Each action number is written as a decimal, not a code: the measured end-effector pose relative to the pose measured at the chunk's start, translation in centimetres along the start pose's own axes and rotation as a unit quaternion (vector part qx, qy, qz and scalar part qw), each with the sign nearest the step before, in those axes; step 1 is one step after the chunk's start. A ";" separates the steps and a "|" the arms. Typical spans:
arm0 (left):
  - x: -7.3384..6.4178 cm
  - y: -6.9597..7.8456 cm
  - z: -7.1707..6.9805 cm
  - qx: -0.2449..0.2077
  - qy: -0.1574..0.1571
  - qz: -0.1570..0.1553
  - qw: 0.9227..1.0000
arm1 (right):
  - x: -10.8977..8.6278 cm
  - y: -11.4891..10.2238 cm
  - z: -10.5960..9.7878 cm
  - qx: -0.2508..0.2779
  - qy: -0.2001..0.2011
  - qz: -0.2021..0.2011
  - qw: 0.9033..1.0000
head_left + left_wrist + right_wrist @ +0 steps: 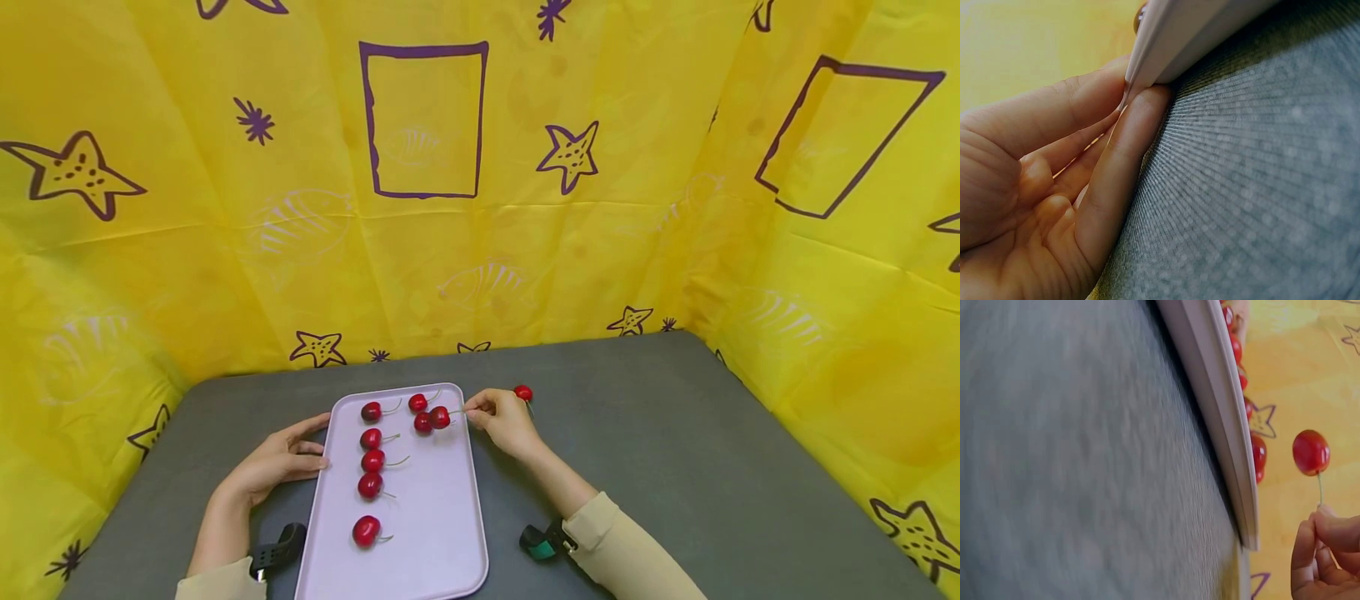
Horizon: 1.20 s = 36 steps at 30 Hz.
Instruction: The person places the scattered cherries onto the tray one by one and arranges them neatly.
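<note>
My right hand (504, 419) pinches the stem of a red cherry (1311, 452) between thumb and fingers. That cherry hangs off the fingertips over the upper right of a pale lilac tray (427, 533), overlapping another cherry (423, 424) in the head view. A further cherry (417, 403) lies just behind these. Down the tray's left side runs a column of several stemmed cherries (371, 486). My left hand (273, 462) touches the tray's left edge, its thumb and forefinger apart along the rim; in the left wrist view the fingertips (1147, 103) meet the rim.
One more cherry (522, 392) lies on the dark grey table (622, 433), beyond my right hand and partly hidden by it. Yellow patterned cloth (420, 275) closes off the back and sides. Each wrist wears a dark strapped device (542, 542).
</note>
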<state>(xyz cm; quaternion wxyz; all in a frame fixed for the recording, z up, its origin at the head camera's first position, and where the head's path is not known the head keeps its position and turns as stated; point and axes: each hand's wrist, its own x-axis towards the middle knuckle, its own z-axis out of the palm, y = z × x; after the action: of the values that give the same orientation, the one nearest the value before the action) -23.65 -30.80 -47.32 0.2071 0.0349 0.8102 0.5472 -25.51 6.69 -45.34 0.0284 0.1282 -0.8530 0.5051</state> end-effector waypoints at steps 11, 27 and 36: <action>0.1 -0.3 -0.1 -0.007 -0.007 0.006 1.000 | -0.6 -0.5 1.6 -0.011 -0.025 -0.009 1.000; -0.2 0.4 0.1 -0.005 0.000 -0.001 1.000 | -0.9 -0.3 2.3 -0.048 -0.045 -0.029 0.997; -0.1 0.1 0.0 -0.009 -0.009 0.007 1.000 | -0.9 -0.3 2.2 -0.064 -0.045 -0.038 0.996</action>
<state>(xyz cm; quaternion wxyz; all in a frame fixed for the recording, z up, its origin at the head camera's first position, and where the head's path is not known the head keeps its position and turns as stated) -23.56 -30.79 -47.23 0.2110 0.0437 0.8030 0.5556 -24.38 4.78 -46.30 0.0172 0.1812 -0.8784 0.4419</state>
